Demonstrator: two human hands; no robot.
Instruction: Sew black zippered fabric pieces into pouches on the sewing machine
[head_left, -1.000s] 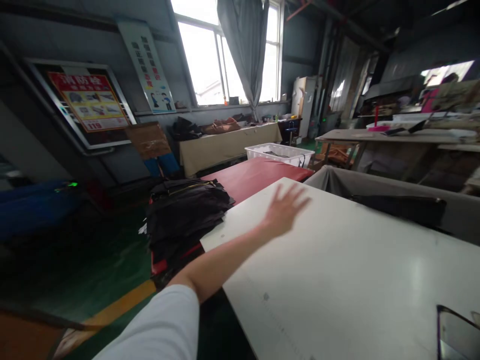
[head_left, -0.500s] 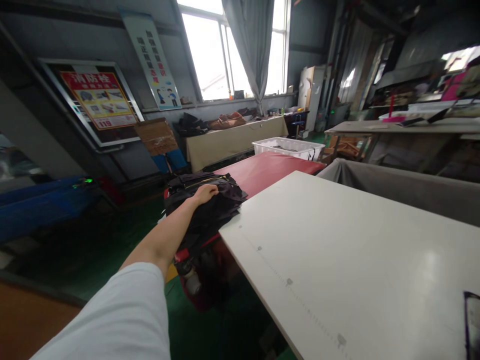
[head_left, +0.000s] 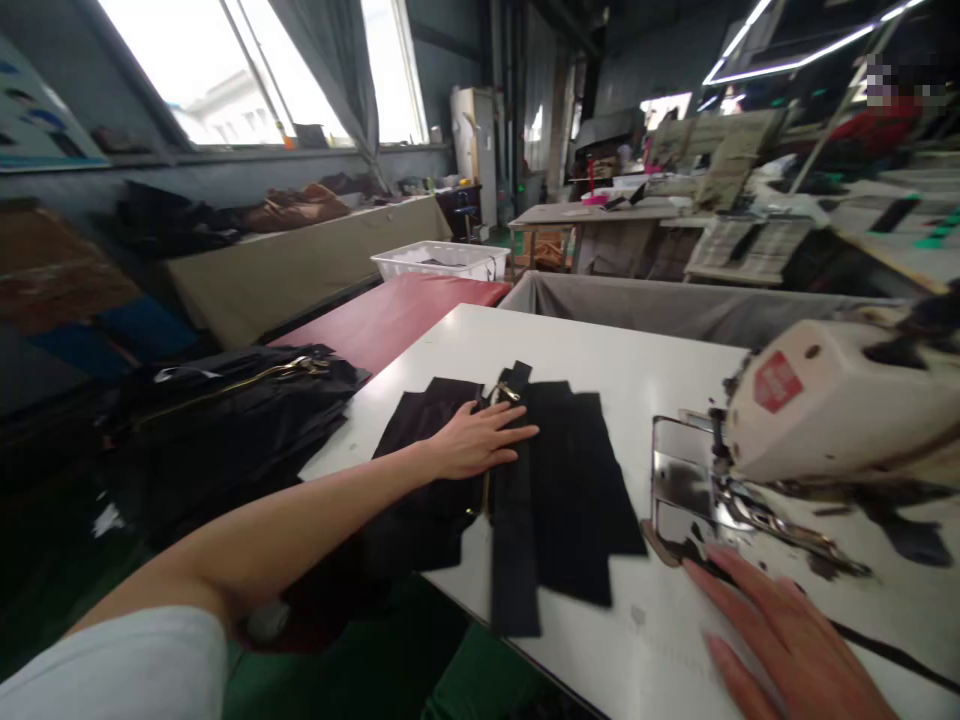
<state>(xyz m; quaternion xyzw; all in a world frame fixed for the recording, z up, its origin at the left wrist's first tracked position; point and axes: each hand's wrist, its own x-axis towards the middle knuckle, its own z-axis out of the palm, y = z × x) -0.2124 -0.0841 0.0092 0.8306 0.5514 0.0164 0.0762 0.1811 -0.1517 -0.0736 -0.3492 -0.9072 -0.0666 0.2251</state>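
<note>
One splayed left hand (head_left: 478,440) on flat, notched black fabric (head_left: 576,485)

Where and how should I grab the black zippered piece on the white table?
Probably pinch the near end of its black strip, coming from the near side of the white table: that narrow end sticks out past the side panels, close to the edge, while your left hand covers the middle.

The bare left hand (head_left: 484,440) hides part of the gold metal zipper (head_left: 509,393) on the flat black cloth (head_left: 574,480). The bottom edge cuts off the bare right hand (head_left: 787,635). The right edge cuts off the big white sewing machine (head_left: 847,400). Its small red label (head_left: 778,382) is too blurry to read.
</note>
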